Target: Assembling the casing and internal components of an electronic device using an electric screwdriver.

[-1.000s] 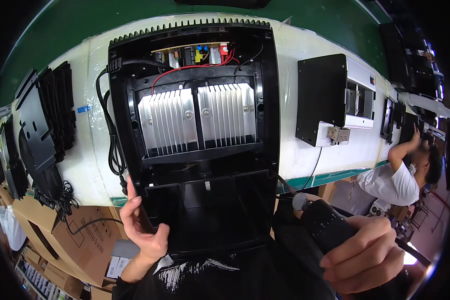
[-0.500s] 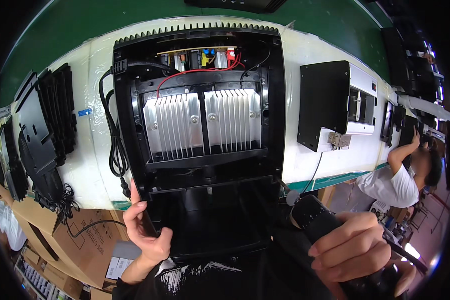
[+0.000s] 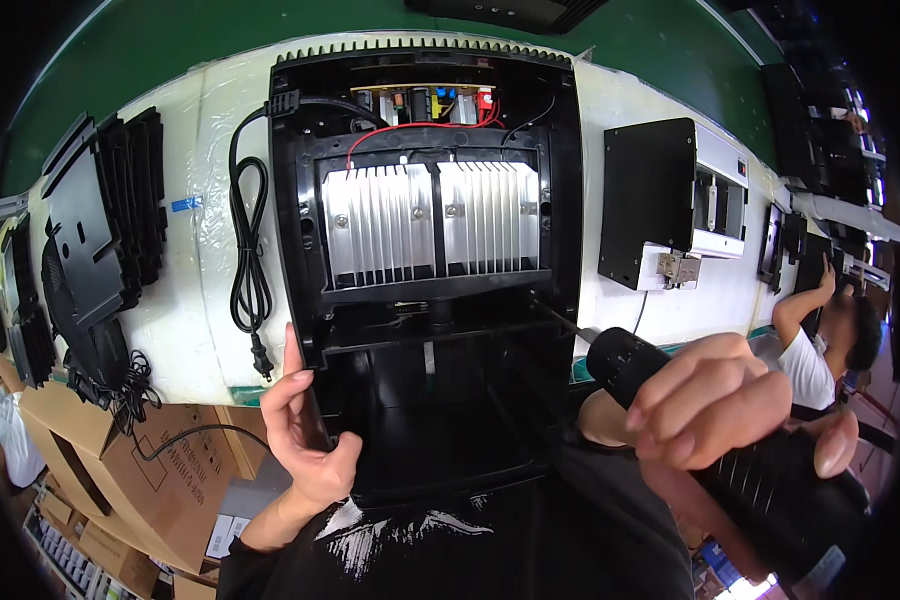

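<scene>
In front of me a large black appliance housing (image 3: pixel 567 200) lies with its inside showing. Two silver finned heat sinks (image 3: pixel 385 240) are screwed side by side in it, below a circuit board (image 3: pixel 370 92) with red and black wires. My left hand (image 3: pixel 315 450) is closed around the housing's near left edge, fingers outside and thumb inside. Wrapped around a black power screwdriver (image 3: pixel 620 365), my right hand (image 3: pixel 715 405) is at the near right. Its long bit reaches the right end of the black crosspiece below the heat sinks; the tip's exact contact is hard to make out.
A bundled black power cord (image 3: pixel 250 245) lies left of the housing. Farther left stand stacked black panels (image 3: pixel 140 200). On the right sits a black and silver box (image 3: pixel 650 195) with a metal connector. Cardboard boxes (image 3: pixel 170 470) are below left; another person (image 3: pixel 810 350) works at far right.
The housing appears shifted right and slightly up in view. The screwdriver and my right hand have swung up and right, its bit now reaching farther into the housing. My left hand keeps its grip.
</scene>
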The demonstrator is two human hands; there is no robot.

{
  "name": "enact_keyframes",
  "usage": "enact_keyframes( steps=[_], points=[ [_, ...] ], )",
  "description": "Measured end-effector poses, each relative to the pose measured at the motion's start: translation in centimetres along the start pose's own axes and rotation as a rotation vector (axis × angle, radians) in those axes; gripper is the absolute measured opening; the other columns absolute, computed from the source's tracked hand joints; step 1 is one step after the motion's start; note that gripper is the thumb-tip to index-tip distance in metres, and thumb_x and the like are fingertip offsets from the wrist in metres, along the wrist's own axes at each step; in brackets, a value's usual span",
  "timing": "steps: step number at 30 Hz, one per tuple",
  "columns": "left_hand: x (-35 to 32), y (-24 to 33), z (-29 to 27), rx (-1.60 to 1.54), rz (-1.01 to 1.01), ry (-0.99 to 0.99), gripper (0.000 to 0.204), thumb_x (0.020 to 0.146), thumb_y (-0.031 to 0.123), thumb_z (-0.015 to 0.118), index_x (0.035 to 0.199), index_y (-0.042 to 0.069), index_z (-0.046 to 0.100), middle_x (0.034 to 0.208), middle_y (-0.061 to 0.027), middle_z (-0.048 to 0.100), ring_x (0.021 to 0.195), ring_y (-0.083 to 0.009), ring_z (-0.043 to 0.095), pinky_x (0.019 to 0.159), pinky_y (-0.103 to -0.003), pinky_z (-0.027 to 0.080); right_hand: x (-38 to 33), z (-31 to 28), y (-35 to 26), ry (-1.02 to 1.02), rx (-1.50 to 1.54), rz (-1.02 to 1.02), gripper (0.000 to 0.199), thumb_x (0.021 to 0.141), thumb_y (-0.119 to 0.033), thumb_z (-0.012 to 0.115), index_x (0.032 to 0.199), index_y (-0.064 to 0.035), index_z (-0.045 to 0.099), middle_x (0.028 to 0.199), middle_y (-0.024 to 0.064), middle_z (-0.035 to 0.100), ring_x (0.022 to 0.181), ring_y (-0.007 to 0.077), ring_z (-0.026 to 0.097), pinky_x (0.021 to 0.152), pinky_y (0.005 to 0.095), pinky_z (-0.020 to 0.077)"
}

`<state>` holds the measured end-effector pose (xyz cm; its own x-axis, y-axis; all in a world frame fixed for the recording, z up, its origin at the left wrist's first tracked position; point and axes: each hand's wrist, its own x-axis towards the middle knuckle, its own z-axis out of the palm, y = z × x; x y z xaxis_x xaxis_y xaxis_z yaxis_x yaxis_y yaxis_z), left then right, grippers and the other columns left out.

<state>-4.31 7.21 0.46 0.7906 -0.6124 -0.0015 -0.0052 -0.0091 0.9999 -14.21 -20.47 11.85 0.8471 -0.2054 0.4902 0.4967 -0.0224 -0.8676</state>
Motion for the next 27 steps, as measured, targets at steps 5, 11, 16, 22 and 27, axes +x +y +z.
enact_keyframes(
  steps=[5, 11, 16, 22, 27],
  points=[
    [0.1, -0.1, 0.1, -0.045, 0.016, -0.012, 0.067, 0.054, -0.014, 0.041, 0.119, 0.0, 0.035, 0.144, -0.0342, 0.019, 0.138, -0.0371, 0.02, 0.111, -0.039, 0.016, 0.2, 1.4, 1.1, 0.093, -0.023, -0.089, 0.051, 0.083, -0.046, 0.054, 0.103, -0.0013, 0.04, 0.073, 0.0154, 0.059, 0.056, 0.0245, 0.058, 0.05, 0.0347, 0.0522],
    [0.5, 0.1, 0.3, -0.06, 0.04, -0.011, 0.068, 0.054, -0.014, 0.041, 0.12, -0.001, 0.036, 0.144, -0.0333, 0.02, 0.138, -0.0354, 0.021, 0.111, -0.037, 0.017, 0.2, 2.7, 1.5, 0.212, -0.076, -0.204, 0.072, 0.077, -0.058, 0.061, 0.119, -0.0084, 0.03, 0.073, 0.0145, 0.056, 0.052, 0.0217, 0.056, 0.046, 0.0319, 0.0493],
    [0.8, -0.1, 0.4, -0.105, 0.041, -0.003, 0.069, 0.053, -0.014, 0.04, 0.121, -0.001, 0.037, 0.144, -0.0307, 0.022, 0.138, -0.0347, 0.022, 0.111, -0.038, 0.019, 0.5, 2.1, -0.5, 0.146, -0.155, -0.297, 0.081, 0.078, -0.057, 0.062, 0.127, -0.0023, 0.029, 0.072, 0.0101, 0.053, 0.05, 0.0176, 0.053, 0.044, 0.0293, 0.0476],
    [0.5, -0.1, 0.1, -0.058, 0.06, 0.006, 0.07, 0.054, -0.013, 0.041, 0.122, 0.0, 0.038, 0.145, -0.0298, 0.022, 0.136, -0.0335, 0.026, 0.11, -0.037, 0.022, -4.9, 0.9, -10.2, 0.296, -0.195, -0.659, 0.063, 0.078, -0.047, 0.068, 0.11, 0.0008, 0.043, 0.069, -0.0006, 0.047, 0.048, 0.0067, 0.047, 0.047, 0.0174, 0.0407],
    [0.7, 0.1, -0.2, -0.081, 0.034, 0.008, 0.07, 0.054, -0.012, 0.042, 0.123, 0.0, 0.038, 0.145, -0.0293, 0.022, 0.136, -0.0328, 0.027, 0.11, -0.038, 0.022, -7.9, -1.0, -12.0, 0.516, -0.723, -0.623, 0.074, 0.08, -0.069, 0.046, 0.108, -0.0009, 0.045, 0.078, 0.0083, 0.047, 0.055, 0.0173, 0.044, 0.047, 0.0317, 0.037]
  ],
)
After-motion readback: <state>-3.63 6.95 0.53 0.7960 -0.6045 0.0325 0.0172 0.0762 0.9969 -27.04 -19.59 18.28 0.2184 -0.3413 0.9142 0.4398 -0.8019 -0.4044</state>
